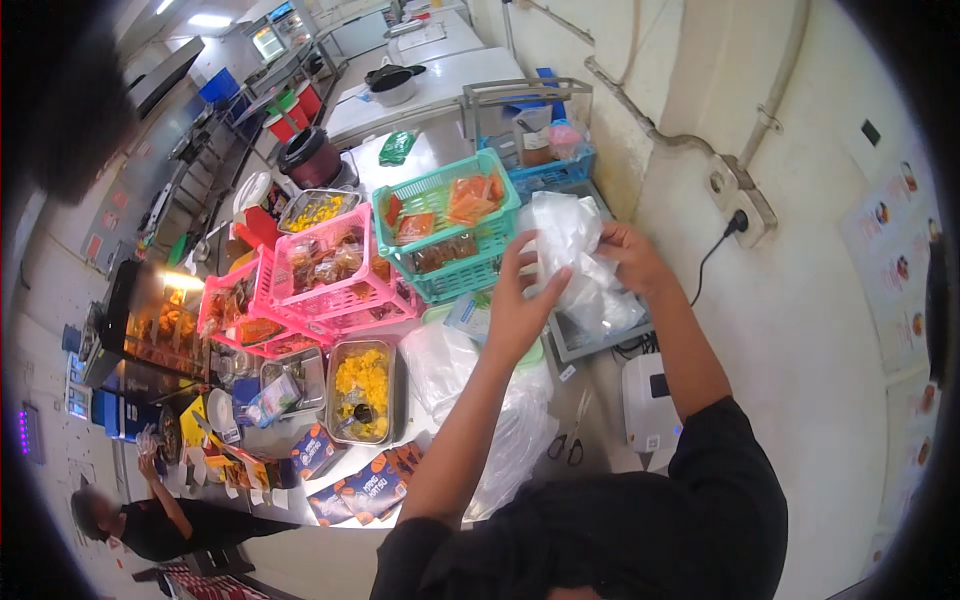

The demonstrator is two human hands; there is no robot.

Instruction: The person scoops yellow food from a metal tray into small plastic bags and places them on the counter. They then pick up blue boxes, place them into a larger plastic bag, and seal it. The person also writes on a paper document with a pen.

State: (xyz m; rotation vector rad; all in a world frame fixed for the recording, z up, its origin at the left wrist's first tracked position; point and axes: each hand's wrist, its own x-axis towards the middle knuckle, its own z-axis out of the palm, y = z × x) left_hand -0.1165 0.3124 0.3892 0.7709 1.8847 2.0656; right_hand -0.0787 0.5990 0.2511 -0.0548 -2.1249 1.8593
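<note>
Clear plastic bags (562,232) lie bunched over a grey tray (596,346) near the wall. My right hand (634,259) pinches the right edge of the bunch between its fingertips. At the left side of the same plastic is my left hand (525,300), thumb and fingers spread; whether it grips a layer is hard to tell. Below my left forearm a large heap of clear plastic bags (514,427) covers part of the counter. A teal basket (442,240) with packets of orange-red food stands just left of my hands, stacked on another teal basket.
Pink baskets (322,262) of packed food stand left of the teal ones. Nearer are a steel pan of yellow food (362,390), printed boxes (371,487), scissors (574,439) and a white device (649,401). A co-worker (165,517) stands at the far left. A plugged cable (705,262) hangs at right.
</note>
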